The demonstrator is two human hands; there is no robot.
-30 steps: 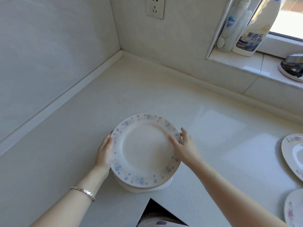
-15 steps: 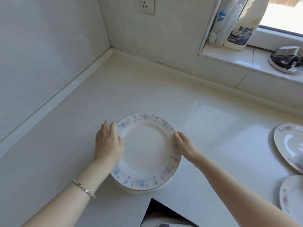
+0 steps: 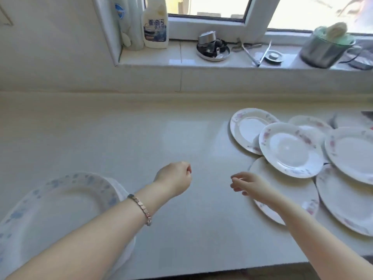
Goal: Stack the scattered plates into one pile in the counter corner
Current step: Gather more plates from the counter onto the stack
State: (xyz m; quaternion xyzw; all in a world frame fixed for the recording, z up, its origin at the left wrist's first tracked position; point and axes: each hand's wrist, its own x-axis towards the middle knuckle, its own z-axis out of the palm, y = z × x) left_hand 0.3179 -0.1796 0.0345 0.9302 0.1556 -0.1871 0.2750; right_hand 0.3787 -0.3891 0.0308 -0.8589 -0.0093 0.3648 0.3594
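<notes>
A pile of plates topped by a blue-flowered plate point(image 3: 60, 203) rests at the lower left of the counter, partly under my left forearm. Several pink-flowered plates lie overlapping at the right: one at the back point(image 3: 245, 128), one on top in the middle point(image 3: 290, 149), one nearest me point(image 3: 292, 190) and larger ones at the right edge point(image 3: 351, 152). My left hand point(image 3: 174, 178) hovers over bare counter with fingers curled and nothing in it. My right hand point(image 3: 250, 185) is open, fingers spread, just over the left rim of the nearest pink plate.
The window sill behind holds a spray bottle point(image 3: 155, 23), a round metal object point(image 3: 213, 48), tongs point(image 3: 254, 52) and a metal pot point(image 3: 325, 48). The counter's front edge point(image 3: 222, 272) runs close along the bottom.
Both hands have let go of the blue-flowered plate on the pile. The view has swung right, and my hands have moved right toward the pink-flowered plates.
</notes>
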